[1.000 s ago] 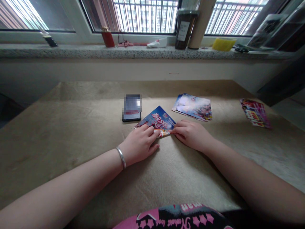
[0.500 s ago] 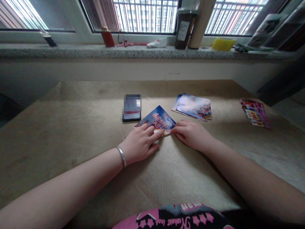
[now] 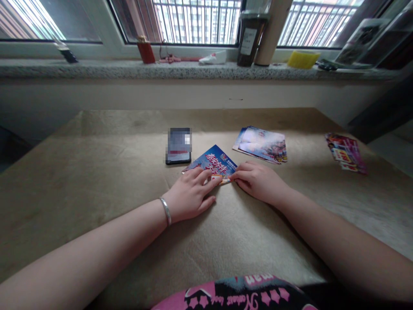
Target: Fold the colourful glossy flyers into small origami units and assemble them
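A printed leaflet, blue with white and red lettering, lies folded on the table with one corner pointing away from me. Its near edge shows an orange and white strip. My left hand, with a silver bangle at the wrist, rests over the leaflet's lower left, fingers stretched out and index finger on the near edge. At the right corner, my right hand pinches the leaflet between thumb and fingers. Part of the leaflet is hidden under my left fingers.
A phone lies behind the leaflet to the left. Stacked leaflets lie behind my right hand, and pink-red folded papers farther right on the table. On the windowsill stand a dark jar and other items.
The leaflet's far corner has dropped slightly and its printed face looks flatter. Both hands remain in nearly the same place, with my left hand shifted very slightly.
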`<state>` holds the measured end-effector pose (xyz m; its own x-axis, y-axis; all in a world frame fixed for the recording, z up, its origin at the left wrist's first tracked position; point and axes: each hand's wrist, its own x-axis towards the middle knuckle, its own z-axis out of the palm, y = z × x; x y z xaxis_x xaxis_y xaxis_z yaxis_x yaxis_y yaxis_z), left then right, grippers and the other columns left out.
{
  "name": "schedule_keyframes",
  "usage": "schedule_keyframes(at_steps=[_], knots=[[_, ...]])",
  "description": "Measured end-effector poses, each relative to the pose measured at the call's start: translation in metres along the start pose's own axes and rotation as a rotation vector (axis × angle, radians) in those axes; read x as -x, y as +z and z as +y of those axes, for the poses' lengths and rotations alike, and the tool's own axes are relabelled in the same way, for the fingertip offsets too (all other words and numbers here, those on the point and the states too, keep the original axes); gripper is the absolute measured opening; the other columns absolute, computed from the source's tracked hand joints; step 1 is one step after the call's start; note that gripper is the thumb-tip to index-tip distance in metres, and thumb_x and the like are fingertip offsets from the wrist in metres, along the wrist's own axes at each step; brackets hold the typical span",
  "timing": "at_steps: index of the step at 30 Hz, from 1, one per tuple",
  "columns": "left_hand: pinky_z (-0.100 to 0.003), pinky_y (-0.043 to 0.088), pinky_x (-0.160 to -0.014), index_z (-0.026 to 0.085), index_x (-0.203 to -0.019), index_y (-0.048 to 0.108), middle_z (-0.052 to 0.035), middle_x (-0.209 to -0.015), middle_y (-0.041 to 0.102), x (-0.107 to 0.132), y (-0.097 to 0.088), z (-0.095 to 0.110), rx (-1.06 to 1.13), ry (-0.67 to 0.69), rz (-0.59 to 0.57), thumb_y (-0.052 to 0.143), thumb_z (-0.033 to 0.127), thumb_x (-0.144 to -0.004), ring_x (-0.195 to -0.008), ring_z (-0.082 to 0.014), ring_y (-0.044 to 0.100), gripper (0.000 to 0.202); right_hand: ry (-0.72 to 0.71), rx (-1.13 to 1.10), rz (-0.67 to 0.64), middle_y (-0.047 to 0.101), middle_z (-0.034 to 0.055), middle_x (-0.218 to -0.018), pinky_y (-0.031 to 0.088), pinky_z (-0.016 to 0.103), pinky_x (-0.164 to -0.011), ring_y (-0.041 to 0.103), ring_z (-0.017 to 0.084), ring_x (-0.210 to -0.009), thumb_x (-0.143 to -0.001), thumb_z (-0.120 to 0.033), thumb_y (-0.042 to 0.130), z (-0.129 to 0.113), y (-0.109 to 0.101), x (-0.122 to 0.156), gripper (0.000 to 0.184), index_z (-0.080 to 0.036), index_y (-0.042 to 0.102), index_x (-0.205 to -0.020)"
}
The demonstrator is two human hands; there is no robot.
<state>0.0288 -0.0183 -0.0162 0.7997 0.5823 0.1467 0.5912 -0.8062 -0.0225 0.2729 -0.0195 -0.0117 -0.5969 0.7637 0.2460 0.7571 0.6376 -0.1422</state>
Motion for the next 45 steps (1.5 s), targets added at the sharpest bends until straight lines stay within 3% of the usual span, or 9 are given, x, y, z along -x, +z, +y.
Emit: schedule_keyframes(at_steps=[8,19,26,32,37,45], knots=[[-0.044,0.036,-0.100,0.016,-0.133,0.045,-0.0091,-0.127,0.052,0.000,0.002,-0.001,0.010,0.050,0.026,0.039,0.043,-0.092,-0.114,-0.0281,0.043,0.049,-0.002,0.013,0.006,0.065,0.0056,-0.086,0.041,0.028,-0.071,0.056,0.017,-0.081,-0.089,-0.022,0.049,-0.001,0.001,0.000,0.021,-0.021,0.071,-0.092],[-0.041,0.037,-0.103,0.011,-0.132,0.046,-0.0107,-0.129,0.053,-0.004,-0.008,-0.004,0.083,0.120,-0.031,0.045,0.041,-0.090,-0.115,-0.0260,0.047,0.052,-0.017,0.032,-0.005,0.064,0.0064,-0.084,0.041,0.028,-0.070,0.054,0.017,-0.080,-0.089,-0.021,0.049,-0.002,-0.002,-0.001,0.022,-0.019,0.071,-0.090],[-0.040,0.038,-0.102,0.009,-0.132,0.046,-0.0117,-0.129,0.054,-0.003,-0.007,-0.001,0.043,0.138,-0.009,0.044,0.041,-0.089,-0.115,-0.0259,0.047,0.054,-0.171,0.033,0.029,0.065,0.0077,-0.089,0.044,0.031,-0.075,0.052,0.019,-0.085,-0.090,-0.018,0.046,-0.005,-0.001,0.000,0.024,-0.019,0.069,-0.098],[-0.040,0.039,-0.101,0.009,-0.132,0.045,-0.0133,-0.128,0.053,-0.004,-0.011,-0.001,0.048,0.148,-0.021,0.046,0.039,-0.088,-0.114,-0.0259,0.048,0.053,-0.209,-0.023,0.030,0.066,0.0079,-0.093,0.046,0.031,-0.077,0.054,0.018,-0.088,-0.090,-0.017,0.046,-0.003,0.003,-0.001,0.025,-0.019,0.068,-0.100],[-0.042,0.042,-0.097,0.016,-0.131,0.046,-0.0127,-0.131,0.051,-0.004,-0.015,-0.003,0.075,0.186,-0.034,0.050,0.032,-0.086,-0.113,-0.0259,0.050,0.048,-0.202,-0.037,0.038,0.066,0.0083,-0.091,0.047,0.031,-0.074,0.054,0.018,-0.085,-0.090,-0.017,0.045,-0.003,0.002,-0.002,0.025,-0.020,0.069,-0.098],[-0.043,0.042,-0.098,0.018,-0.131,0.047,-0.0105,-0.129,0.053,-0.003,-0.016,-0.003,0.077,0.159,-0.036,0.050,0.037,-0.087,-0.112,-0.0263,0.049,0.048,-0.273,0.001,0.007,0.065,0.0065,-0.099,0.045,0.030,-0.075,0.053,0.017,-0.088,-0.090,-0.016,0.043,0.000,0.003,-0.002,0.029,-0.023,0.066,-0.107]])
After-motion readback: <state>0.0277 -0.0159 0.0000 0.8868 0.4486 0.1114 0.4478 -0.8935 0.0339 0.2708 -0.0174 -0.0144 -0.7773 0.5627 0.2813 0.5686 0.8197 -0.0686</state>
